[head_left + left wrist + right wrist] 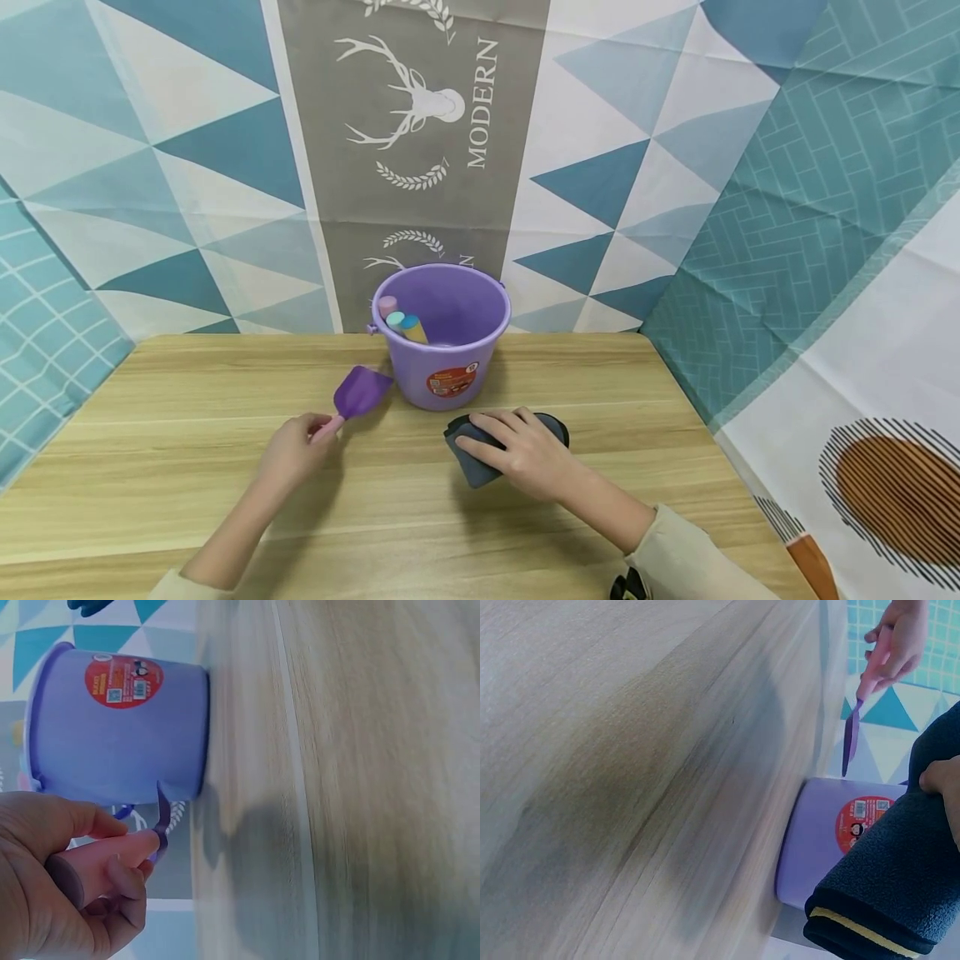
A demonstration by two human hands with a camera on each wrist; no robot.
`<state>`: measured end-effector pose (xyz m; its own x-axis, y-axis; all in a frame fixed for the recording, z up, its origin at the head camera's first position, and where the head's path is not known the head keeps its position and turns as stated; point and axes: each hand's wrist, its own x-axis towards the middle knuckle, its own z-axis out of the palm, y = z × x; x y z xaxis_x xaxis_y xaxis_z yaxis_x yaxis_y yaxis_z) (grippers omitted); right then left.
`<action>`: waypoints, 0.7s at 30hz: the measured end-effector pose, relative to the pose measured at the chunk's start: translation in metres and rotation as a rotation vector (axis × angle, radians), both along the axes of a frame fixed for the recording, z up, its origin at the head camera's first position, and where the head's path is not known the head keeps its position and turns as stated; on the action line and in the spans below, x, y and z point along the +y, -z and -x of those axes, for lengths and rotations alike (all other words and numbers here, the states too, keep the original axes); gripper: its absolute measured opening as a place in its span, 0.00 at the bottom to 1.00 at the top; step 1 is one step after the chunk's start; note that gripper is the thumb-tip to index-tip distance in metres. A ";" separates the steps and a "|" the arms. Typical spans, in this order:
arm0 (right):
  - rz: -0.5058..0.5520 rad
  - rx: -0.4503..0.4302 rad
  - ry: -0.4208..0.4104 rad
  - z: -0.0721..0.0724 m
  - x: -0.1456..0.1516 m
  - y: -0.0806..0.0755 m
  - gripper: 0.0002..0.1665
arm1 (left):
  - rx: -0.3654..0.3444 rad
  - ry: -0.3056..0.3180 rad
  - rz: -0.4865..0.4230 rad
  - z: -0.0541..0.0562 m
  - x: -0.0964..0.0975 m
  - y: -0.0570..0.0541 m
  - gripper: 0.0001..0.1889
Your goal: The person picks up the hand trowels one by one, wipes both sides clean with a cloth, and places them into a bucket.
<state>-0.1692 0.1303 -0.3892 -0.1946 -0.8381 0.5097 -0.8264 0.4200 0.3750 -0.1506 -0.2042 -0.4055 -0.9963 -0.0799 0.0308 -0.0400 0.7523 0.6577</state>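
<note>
My left hand (295,450) grips the pink handle of a toy shovel (362,392), its purple blade pointing at a purple bucket (420,371). In the left wrist view the shovel's handle (105,862) lies between thumb and curled fingers, held above the tabletop. My right hand (528,454) holds a folded dark blue-grey towel (474,454), in front of the bucket and to its right. The right wrist view shows this towel (885,885) raised off the table, with a black edge and a yellowish stripe at one end. Most of the right hand lies outside that view.
Inside the bucket, several coloured sticks (412,327) lean against its left wall. The bucket stands near the back edge of the wooden table (187,483). Patterned cloth (600,125) hangs behind the table, and more cloth (825,250) hangs along its right side.
</note>
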 end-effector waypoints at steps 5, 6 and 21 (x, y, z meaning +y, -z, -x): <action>0.004 0.008 -0.005 0.000 0.000 0.000 0.20 | 0.013 0.036 -0.002 -0.009 -0.001 -0.004 0.19; 0.005 0.010 -0.006 0.001 0.000 0.000 0.19 | 0.014 0.041 -0.002 -0.011 -0.001 -0.005 0.19; -0.005 0.003 0.006 0.001 0.001 -0.003 0.19 | 0.011 0.100 0.004 -0.031 0.003 -0.018 0.18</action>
<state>-0.1701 0.1313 -0.3859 -0.1976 -0.8394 0.5063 -0.8228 0.4228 0.3798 -0.1193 -0.2016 -0.3877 -0.9989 0.0204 0.0424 0.0432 0.7547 0.6546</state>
